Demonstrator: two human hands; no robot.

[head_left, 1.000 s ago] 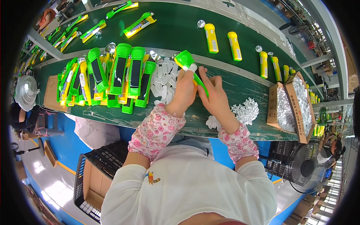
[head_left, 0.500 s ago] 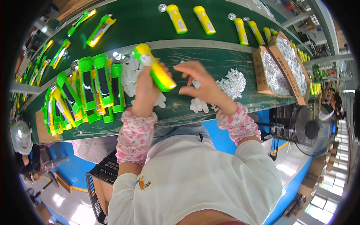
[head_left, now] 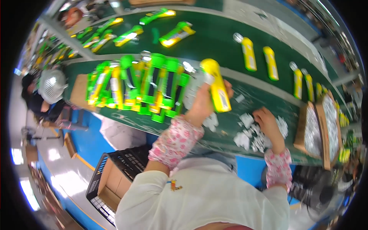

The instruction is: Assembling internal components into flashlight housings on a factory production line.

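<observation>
My left hand point(head_left: 202, 102) is wrapped round a yellow flashlight point(head_left: 220, 92), which tilts with its wide head up and away from me. Its yellow side faces up. Over a heap of small whitish plastic pieces point(head_left: 259, 142) on the green bench, my right hand point(head_left: 267, 123) points down with its fingers curled; whatever is between the fingertips is hidden. Left of my left hand lies a pile of green and yellow flashlights point(head_left: 156, 86), several showing a dark panel. More pale flat pieces point(head_left: 211, 122) lie beneath the held flashlight.
Beyond a pale rail, single yellow flashlights point(head_left: 249, 54) and green-yellow ones point(head_left: 177, 35) lie on a green surface. At the right, a cardboard box point(head_left: 304, 128) holds shiny clear parts. A black crate point(head_left: 100, 180) stands below the bench at left, and a white fan point(head_left: 52, 85) is farther left.
The view has swung, shifting the bench rightward and down in the picture. My right hand has left the flashlight's side for the heap, its spread fingers now curled. The flashlight's green side has turned away.
</observation>
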